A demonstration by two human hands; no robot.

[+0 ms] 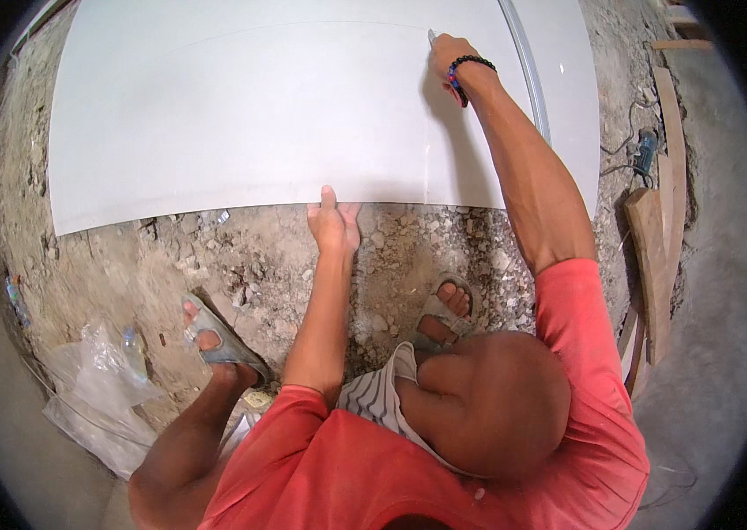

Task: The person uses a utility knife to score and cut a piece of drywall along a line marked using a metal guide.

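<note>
A large white board [241,115] lies over the rubble floor in front of me. My left hand [333,223] grips its near edge, thumb on top and fingers partly hidden underneath. Out on the board's far right part, my right hand [455,57] is closed round what looks like a utility knife [432,37]. Only its pale metal tip shows clearly, and most of the handle is hidden in my fist. A faint straight line runs from the board's near edge toward that hand. Right of my forearm, a long silver metal strip [528,71] lies on the board.
Wooden planks [653,265] lie along the right side, by a blue power tool [646,152] with a dark cord. Clear plastic sheeting [100,389] and a plastic bottle [133,349] are at the lower left. Broken stones [259,265] cover the ground around my sandalled feet.
</note>
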